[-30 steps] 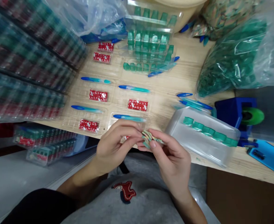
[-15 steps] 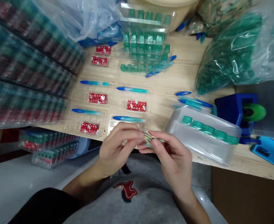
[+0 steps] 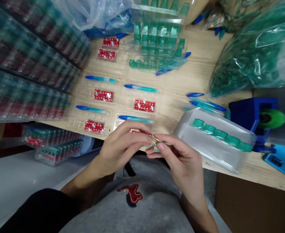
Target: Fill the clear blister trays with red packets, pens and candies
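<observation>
Both hands, left hand (image 3: 119,147) and right hand (image 3: 181,161), pinch a small patterned stack (image 3: 155,141) between their fingers (image 3: 142,137).

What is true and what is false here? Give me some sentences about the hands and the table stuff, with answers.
The left hand and the right hand both pinch the small striped pieces. True.
The tape dispenser is red. False: it is blue.
A row of green caps runs along the clear box. True.
The red packets lie on the floor. False: they lie on the wooden table.
</observation>
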Motion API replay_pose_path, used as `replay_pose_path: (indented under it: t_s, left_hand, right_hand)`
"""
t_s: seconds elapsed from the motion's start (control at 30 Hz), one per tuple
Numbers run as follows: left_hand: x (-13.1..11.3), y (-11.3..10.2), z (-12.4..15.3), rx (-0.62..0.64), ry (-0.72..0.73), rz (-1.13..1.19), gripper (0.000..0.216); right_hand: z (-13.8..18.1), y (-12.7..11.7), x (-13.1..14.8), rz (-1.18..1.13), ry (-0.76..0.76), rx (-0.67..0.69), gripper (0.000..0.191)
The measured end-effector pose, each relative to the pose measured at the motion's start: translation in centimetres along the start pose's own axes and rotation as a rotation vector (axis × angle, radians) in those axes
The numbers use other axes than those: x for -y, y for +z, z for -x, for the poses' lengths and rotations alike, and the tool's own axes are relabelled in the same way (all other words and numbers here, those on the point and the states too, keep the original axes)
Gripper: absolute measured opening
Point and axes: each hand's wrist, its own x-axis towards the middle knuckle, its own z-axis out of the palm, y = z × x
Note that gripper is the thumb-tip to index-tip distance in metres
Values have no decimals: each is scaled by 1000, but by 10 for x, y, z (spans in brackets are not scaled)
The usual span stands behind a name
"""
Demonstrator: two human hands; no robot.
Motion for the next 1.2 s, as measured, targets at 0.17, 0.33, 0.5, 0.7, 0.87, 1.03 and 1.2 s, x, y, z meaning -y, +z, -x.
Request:
replay_pose_path:
  t_s: [0.17, 0.33, 0.5, 0.7, 0.87, 1.03, 1.2]
  left_hand:
    - [0, 8, 2, -11, -24, 59, 26]
    - [0, 15, 4, -53, -59, 150, 19]
    - [2, 20, 6, -82, -131, 306, 15]
    - [0, 18, 1, -16, -93, 203, 15]
    - [-2, 22, -6, 11, -162, 234, 14]
    - [-3, 29, -10, -47, -231, 266, 14]
    - [-5, 32, -10, -102, -280, 226, 17]
  right_hand:
    - [4, -6, 0, 36, 15, 38, 22]
    - [4, -5, 2, -31, 44, -2, 14]
    - [2, -6, 3, -81, 44, 8, 12]
    - [-2, -15, 8, -85, 75, 34, 9]
    - [-8, -20, 9, -124, 107, 39, 6]
    - [-12, -23, 5, -174, 100, 57, 10]
    - [-9, -24, 2, -117, 84, 59, 15]
